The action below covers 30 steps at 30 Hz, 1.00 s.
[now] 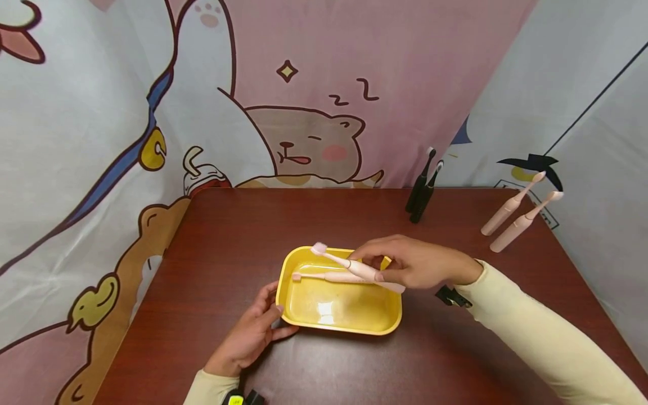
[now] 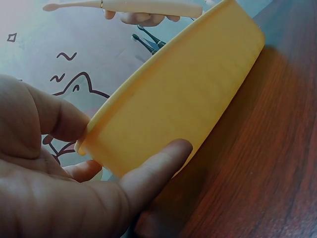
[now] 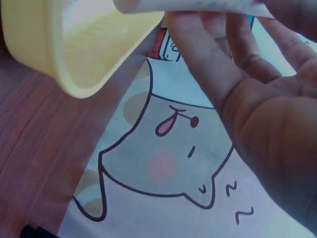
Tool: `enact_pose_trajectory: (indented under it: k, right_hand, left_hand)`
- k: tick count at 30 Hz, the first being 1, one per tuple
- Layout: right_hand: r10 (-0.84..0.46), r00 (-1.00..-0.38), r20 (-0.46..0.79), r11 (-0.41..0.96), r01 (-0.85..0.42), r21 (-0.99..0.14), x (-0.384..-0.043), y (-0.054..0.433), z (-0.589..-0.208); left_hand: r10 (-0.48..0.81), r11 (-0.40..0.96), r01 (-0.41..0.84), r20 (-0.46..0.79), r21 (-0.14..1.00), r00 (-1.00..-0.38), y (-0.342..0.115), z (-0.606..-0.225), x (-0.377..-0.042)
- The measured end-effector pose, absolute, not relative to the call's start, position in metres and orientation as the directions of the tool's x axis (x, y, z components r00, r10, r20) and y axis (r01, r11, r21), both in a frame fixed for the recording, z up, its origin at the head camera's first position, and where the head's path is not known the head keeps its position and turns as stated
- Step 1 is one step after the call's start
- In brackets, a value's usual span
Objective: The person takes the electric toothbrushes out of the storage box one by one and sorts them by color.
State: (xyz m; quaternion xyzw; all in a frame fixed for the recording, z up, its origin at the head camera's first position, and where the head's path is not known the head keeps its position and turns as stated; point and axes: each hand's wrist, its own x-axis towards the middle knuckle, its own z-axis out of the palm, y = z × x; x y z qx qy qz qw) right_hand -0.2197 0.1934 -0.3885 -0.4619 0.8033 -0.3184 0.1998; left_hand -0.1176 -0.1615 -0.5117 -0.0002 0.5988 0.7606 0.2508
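My right hand (image 1: 412, 259) pinches a pale pink electric toothbrush (image 1: 361, 271) by its handle, above a yellow plastic container (image 1: 341, 330). The brush head points to the left. A second pink toothbrush (image 1: 311, 276) lies inside the container, partly covered by the held one and the right hand. My left hand (image 1: 253, 334) grips the container's left end, with fingers over the rim and one digit along the outer wall in the left wrist view. In the right wrist view, part of the held toothbrush's handle (image 3: 198, 5) shows at the top.
Two black electric toothbrushes (image 1: 424, 197) stand upright at the back of the brown table (image 1: 223, 247). Two more pink toothbrushes (image 1: 513, 228) stand near its right edge. A cartoon-printed cloth (image 1: 314, 140) hangs behind and beside the table.
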Motion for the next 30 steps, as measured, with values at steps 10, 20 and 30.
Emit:
enact_pose_trajectory:
  k: [10, 20, 30]
  right_hand:
    - [-0.823, -0.568, -0.005, 0.397, -0.568, -0.721, -0.22, 0.223, -0.388]
    - [-0.74, -0.672, 0.021, 0.462, -0.531, -0.71, -0.22, 0.252, -0.393]
    - [-0.683, -0.721, 0.117, 0.479, -0.563, -0.673, -0.216, 0.283, -0.4]
  left_hand:
    - [0.376, -0.145, -0.381, -0.306, 0.913, -0.875, -0.161, -0.512, -0.118]
    - [0.376, -0.142, -0.383, -0.308, 0.913, -0.874, -0.16, -0.51, -0.119]
    - [0.373, -0.145, -0.388, -0.313, 0.91, -0.874, -0.159, -0.509, -0.118]
